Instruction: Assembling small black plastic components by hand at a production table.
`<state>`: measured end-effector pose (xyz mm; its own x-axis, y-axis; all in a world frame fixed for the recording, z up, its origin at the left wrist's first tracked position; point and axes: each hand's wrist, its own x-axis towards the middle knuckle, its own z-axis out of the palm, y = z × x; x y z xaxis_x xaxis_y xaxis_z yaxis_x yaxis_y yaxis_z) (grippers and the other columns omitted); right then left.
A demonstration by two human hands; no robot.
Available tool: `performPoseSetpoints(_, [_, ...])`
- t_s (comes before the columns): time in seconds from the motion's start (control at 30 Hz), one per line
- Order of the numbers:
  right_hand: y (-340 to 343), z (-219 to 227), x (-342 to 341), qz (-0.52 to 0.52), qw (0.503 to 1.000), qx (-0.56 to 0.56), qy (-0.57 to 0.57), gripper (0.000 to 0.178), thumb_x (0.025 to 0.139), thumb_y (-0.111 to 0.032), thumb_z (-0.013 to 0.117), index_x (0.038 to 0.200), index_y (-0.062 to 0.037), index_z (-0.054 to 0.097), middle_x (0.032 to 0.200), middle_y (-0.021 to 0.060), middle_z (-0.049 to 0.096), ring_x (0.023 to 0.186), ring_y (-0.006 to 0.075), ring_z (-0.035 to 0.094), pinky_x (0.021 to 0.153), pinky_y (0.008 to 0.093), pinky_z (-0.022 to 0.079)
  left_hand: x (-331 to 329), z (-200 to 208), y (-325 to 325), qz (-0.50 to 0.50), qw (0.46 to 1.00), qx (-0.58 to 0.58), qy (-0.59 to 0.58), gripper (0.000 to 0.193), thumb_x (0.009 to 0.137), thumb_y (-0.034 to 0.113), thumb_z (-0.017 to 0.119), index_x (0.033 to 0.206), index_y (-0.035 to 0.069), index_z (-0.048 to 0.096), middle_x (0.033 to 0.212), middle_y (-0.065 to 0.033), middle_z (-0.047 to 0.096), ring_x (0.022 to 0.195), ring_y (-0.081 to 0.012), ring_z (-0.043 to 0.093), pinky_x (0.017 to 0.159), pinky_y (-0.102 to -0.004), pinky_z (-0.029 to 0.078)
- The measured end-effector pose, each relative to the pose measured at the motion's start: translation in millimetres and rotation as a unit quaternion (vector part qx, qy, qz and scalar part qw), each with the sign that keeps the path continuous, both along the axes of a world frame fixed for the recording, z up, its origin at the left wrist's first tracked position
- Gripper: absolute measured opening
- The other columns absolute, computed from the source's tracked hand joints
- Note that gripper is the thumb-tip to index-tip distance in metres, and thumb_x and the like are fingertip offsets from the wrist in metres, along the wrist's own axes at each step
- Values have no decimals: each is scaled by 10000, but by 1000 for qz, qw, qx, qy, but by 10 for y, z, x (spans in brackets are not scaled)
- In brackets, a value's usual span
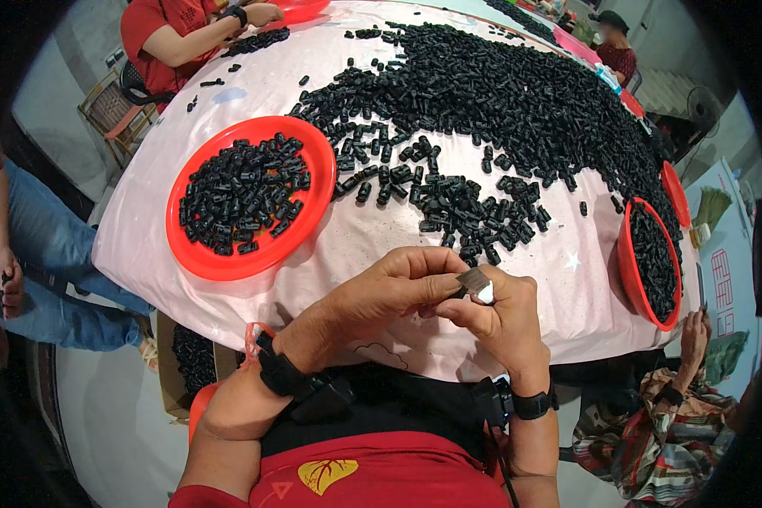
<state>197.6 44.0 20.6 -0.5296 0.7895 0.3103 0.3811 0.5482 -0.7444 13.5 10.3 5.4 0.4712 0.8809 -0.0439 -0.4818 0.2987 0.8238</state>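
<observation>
My left hand [385, 286] is closed, its thumb and fingers pinching a small black plastic part [460, 293] that is mostly hidden by the fingertips. Facing it, my right hand [510, 313] grips a thin metal blade [474, 280], with something white wrapped at its grip end. The blade lies against the black part or just over it; which of these I cannot tell. Both hands are raised together over the near edge of the table. Just beyond them lies a loose cluster of black plastic parts [466, 212].
On the pink tablecloth [364, 313], a red basin [328, 203] of black parts stands at left, another red basin [625, 262] at right. A large heap of parts [525, 102] spreads behind. Other people sit or stand around the table. A cardboard box [171, 372] of parts is below left.
</observation>
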Motion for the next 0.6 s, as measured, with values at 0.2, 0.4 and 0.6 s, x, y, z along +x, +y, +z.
performPoseSetpoints(0.2, [6, -31, 7, 2, 1000, 20, -10, 385, 697, -404, 778, 688, -52, 622, 525, 93, 558, 443, 221, 555, 431, 319, 417, 4, -12, 12, -1, 1000, 7, 5, 189, 923, 204, 585, 1042, 58, 569, 864, 42, 590, 738, -6, 538, 625, -147, 437])
performPoseSetpoints(0.4, [-30, 4, -6, -2, 999, 14, -30, 386, 712, -391, 773, 665, -43, 610, 538, 101, 569, 448, 209, 558, 431, 311, 415, 2, -20, 6, 5, 1000, 5, 9, 185, 933, 230, 572, 1024, 69, 573, 816, 59, 574, 716, 4, 520, 617, -142, 414])
performPoseSetpoints(0.6, [-63, 172, 19, -42, 991, -66, 111, 251, 735, -183, 787, 843, -23, 627, 670, -3, 621, 609, 50, 557, 519, 210, 444, 13, 60, -5, 10, 1000, -11, -19, 194, 928, 242, 580, 1032, 78, 581, 801, 68, 576, 648, -2, 467, 572, -145, 359])
